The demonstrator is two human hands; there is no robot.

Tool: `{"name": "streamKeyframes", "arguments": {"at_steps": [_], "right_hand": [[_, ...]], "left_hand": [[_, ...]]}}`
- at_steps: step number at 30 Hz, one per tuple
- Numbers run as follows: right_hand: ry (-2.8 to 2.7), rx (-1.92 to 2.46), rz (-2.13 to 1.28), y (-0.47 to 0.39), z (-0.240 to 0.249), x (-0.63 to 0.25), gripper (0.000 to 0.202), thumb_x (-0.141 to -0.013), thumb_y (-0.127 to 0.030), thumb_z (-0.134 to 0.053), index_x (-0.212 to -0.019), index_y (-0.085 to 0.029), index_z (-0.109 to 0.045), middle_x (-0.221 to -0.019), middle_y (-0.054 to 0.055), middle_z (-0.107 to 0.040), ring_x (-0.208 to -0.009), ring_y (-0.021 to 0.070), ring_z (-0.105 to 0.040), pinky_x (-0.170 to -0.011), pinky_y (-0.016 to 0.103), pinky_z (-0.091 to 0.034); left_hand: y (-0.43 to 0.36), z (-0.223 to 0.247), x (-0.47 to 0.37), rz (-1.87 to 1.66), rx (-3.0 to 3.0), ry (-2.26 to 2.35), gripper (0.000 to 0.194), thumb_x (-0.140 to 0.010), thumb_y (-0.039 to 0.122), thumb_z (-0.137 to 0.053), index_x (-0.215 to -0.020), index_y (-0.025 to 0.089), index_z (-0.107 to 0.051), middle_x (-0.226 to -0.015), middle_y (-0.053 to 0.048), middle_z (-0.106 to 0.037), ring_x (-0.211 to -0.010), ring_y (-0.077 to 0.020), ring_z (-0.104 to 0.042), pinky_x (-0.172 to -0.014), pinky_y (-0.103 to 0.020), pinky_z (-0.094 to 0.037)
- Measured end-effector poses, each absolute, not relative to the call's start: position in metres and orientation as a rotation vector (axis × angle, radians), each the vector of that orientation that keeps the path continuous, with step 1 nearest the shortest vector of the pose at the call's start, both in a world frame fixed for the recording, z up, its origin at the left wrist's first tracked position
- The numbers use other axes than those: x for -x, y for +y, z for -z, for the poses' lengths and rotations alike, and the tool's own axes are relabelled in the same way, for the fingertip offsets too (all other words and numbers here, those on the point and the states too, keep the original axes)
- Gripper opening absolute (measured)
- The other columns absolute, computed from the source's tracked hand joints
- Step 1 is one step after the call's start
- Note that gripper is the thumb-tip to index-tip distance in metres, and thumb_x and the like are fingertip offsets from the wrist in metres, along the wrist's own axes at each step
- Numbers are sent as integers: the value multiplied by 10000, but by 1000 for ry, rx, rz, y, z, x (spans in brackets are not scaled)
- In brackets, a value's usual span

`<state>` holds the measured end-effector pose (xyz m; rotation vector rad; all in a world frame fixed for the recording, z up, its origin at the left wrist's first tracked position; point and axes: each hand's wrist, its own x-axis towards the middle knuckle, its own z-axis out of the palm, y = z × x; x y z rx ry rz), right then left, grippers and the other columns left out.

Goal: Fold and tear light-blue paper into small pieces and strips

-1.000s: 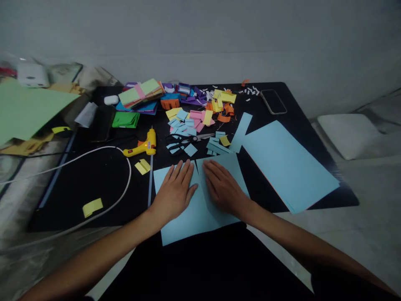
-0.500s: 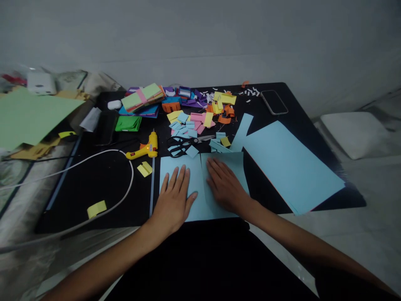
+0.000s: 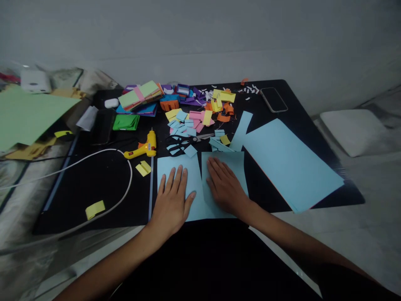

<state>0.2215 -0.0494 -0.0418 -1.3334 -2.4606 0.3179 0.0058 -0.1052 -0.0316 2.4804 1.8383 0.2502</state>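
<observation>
Two light blue paper pieces lie side by side at the table's front edge, with a dark gap between them that narrows towards me. My left hand [image 3: 172, 202] lies flat on the left blue piece [image 3: 192, 171], its fingers spread a little. On the right blue piece [image 3: 236, 165] rests my right hand [image 3: 226, 186], palm down, fingers stretched out and close together. Just beyond the papers are black-handled scissors [image 3: 191, 140] among small blue paper bits [image 3: 184, 125]. Neither hand grips anything.
A yellow glue gun [image 3: 145, 147] and its looping white cable [image 3: 130, 179] are on the left of the black table [image 3: 109, 179]. Large blue sheets [image 3: 291, 163] and a phone [image 3: 273, 100] lie at the right. Coloured paper bundles [image 3: 142, 96] stand behind.
The gap between the two blue pieces has widened at its far end, the left piece shifting slightly left with my left hand. My right hand stays flat.
</observation>
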Motion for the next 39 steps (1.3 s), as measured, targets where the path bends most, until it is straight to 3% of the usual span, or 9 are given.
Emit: {"name": "streamKeyframes", "arguments": {"at_steps": [12, 20, 25, 30, 36, 39], "right_hand": [[-2485, 1325, -345, -49, 39, -226, 575, -1103, -279, -353, -1629, -51, -328, -1686, 206, -346, -1605, 307, -273, -1295, 546, -313], [-2450, 1291, -394, -48, 41, -231, 636, -1098, -274, -380, -1688, -141, -180, -1705, 174, -319, -1608, 304, -264, -1287, 581, -323], [-2477, 1232, -393, -45, 35, -237, 582, -1089, -265, -411, -1642, -108, -319, -1674, 198, -379, -1593, 318, -304, -1268, 587, -366], [-2515, 1032, -406, -33, 26, -251, 490, -1066, -250, -487, -1540, -127, -495, -1575, 188, -530, -1537, 328, -420, -1219, 587, -450], [-2533, 931, -431, -16, 17, -252, 378, -1018, -173, -528, -1380, -149, -635, -1460, 186, -630, -1456, 348, -523, -1146, 610, -521], [-2552, 920, -429, -15, 13, -244, 351, -1017, -149, -521, -1347, -163, -639, -1443, 186, -636, -1423, 339, -557, -1125, 587, -543]], "left_hand": [[-109, 29, 1, -231, -2451, 1849, 699, -1098, 488, -337, -1670, 102, -230, -1731, -160, -258, -1613, -358, -221, -1288, -584, -249], [-111, 29, 7, -270, -2424, 1867, 696, -1093, 490, -351, -1669, 117, -240, -1720, -168, -291, -1604, -372, -245, -1273, -603, -268], [-111, 29, 9, -283, -2475, 1849, 704, -1088, 514, -364, -1654, 103, -276, -1708, -180, -318, -1595, -378, -271, -1258, -596, -289], [-110, 26, 11, -342, -2542, 1808, 669, -1076, 507, -427, -1602, 97, -385, -1657, -190, -417, -1552, -391, -365, -1224, -593, -341], [-111, 17, 10, -437, -2551, 1704, 556, -1060, 425, -524, -1536, 141, -480, -1531, -153, -594, -1438, -353, -540, -1135, -553, -475], [-110, 10, 11, -532, -2469, 1685, 455, -1048, 373, -554, -1449, 159, -576, -1382, -137, -711, -1289, -331, -667, -1042, -515, -560]]}}
